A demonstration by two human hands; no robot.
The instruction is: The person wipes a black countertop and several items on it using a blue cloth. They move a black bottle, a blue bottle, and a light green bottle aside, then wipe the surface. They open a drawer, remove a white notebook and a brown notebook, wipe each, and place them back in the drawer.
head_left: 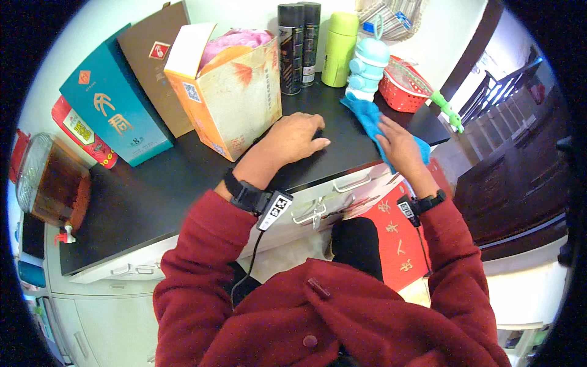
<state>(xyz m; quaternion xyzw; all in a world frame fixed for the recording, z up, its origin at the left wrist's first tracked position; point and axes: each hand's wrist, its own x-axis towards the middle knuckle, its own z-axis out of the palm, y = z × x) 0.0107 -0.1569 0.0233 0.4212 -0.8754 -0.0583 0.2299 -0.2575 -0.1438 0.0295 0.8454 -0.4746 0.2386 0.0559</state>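
My left hand [296,137] is bent over the black countertop [335,133], just right of an open cardboard box [238,96] with pink material [234,43] inside. Its fingers curl down and its thumb sticks out. A dark patch shows under the fingertips, but I cannot make out whether it is a thing or shadow. My right hand [403,147] lies palm down on a blue cloth [367,117], pressing it against the counter near the front edge. The cloth reaches back to the foot of a light-blue stacked container [369,64].
Two black spray cans [291,50], a lime-green flask [340,50] and a red plastic basket [403,87] line the wall. Leftwards stand a teal box [114,101], a brown box [156,64], a red-and-white package [85,133] and a glass jar with a tap [55,179]. Drawer handles [351,183] project in front.
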